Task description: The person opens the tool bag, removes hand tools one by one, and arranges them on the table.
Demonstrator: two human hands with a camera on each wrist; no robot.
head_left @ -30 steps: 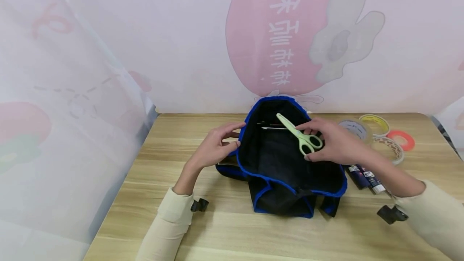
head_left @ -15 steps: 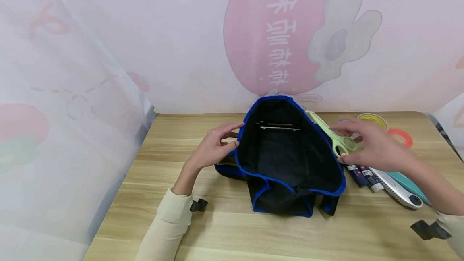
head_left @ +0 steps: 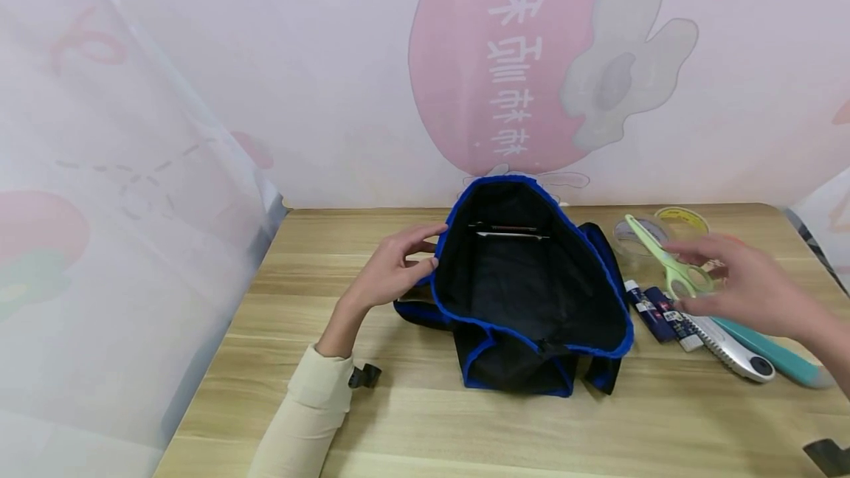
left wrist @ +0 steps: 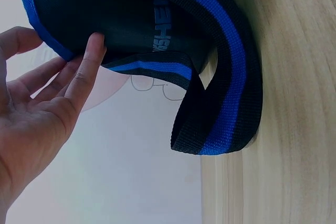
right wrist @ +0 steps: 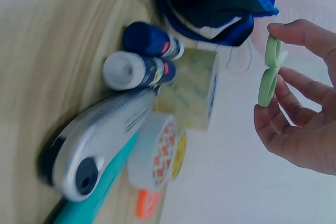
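Note:
A black bag with blue trim (head_left: pixel 511 293) stands with its mouth spread wide. Its left rim is held by my left hand (head_left: pixel 401 264); in the left wrist view a finger of the left hand (left wrist: pixel 58 93) lies along the outer side of the bag (left wrist: pixel 121 24). To the right of the bag, my right hand (head_left: pixel 750 279) pinches pale green scissors (head_left: pixel 674 264) by the handles, above the table. The right wrist view has the right hand (right wrist: pixel 304 93) holding the scissors' handle loops (right wrist: pixel 270 69) at their edges, blades mostly hidden. Thin flat items (head_left: pixel 511 233) lie inside the bag.
Right of the bag lie two glue sticks (head_left: pixel 651 316), a silver utility knife (head_left: pixel 733 349) and a teal tool (head_left: pixel 773 352). Behind them are tape rolls, including clear tape (right wrist: pixel 186 90), a white roll (right wrist: pixel 152 150) and an orange one (right wrist: pixel 147 203). A bag strap (left wrist: pixel 226 77) loops onto the table.
My right hand has moved the scissors rightward, from over the bag's mouth to above the items on the right. The left hand stays at the rim.

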